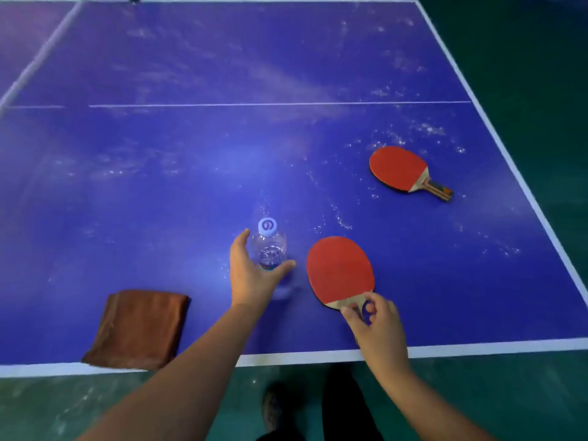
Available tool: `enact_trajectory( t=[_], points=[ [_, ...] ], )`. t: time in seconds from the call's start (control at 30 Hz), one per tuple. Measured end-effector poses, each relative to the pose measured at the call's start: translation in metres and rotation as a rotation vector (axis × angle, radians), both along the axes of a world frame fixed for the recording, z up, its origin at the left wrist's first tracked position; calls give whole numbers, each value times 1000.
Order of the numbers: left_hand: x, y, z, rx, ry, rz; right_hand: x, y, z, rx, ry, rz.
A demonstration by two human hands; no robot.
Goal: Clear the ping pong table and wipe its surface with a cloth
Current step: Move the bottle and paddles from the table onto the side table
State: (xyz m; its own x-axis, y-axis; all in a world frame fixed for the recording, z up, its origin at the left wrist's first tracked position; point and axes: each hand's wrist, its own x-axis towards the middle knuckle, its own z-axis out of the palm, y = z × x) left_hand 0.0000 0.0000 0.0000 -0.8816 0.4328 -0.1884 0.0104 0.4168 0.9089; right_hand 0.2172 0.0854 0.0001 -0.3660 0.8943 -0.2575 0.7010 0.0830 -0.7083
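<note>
Lower centre: left hand spread beside upright bottle; right hand pinches paddle handle, blade pointing up-frame.

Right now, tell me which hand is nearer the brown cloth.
Left. The left hand is at the water bottle, right of the cloth; the right hand is farther right, pinching a paddle's handle.
</note>
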Motion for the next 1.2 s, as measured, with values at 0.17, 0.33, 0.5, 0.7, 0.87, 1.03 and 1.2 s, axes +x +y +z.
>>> enact_trajectory(
  t=[0.17, 0.33, 0.5, 0.7, 0.87, 1.03, 1.2],
  points=[
    [-2, 28, -12, -6, -17, 80, -6, 9, -27, 56, -251, -16],
    [6, 42, -11, -29, -33, 162, -5, 13, -49, -39, -385, 30],
    [16, 51, -9, -46, -33, 181, -3, 31, -59, -168, -274, 29],
    [17, 71, -1, -61, -73, 147, -1, 84, -32, -276, -424, 168],
    [19, 108, 6, -48, -73, 90, 14, 164, -10, -108, -472, 171],
    [28, 160, 10, -1, -91, 55, 7, 271, -4, 9, -478, 201],
    [36, 213, 9, 46, -103, 43, -23, 368, -11, 80, -347, 266]
  ],
)
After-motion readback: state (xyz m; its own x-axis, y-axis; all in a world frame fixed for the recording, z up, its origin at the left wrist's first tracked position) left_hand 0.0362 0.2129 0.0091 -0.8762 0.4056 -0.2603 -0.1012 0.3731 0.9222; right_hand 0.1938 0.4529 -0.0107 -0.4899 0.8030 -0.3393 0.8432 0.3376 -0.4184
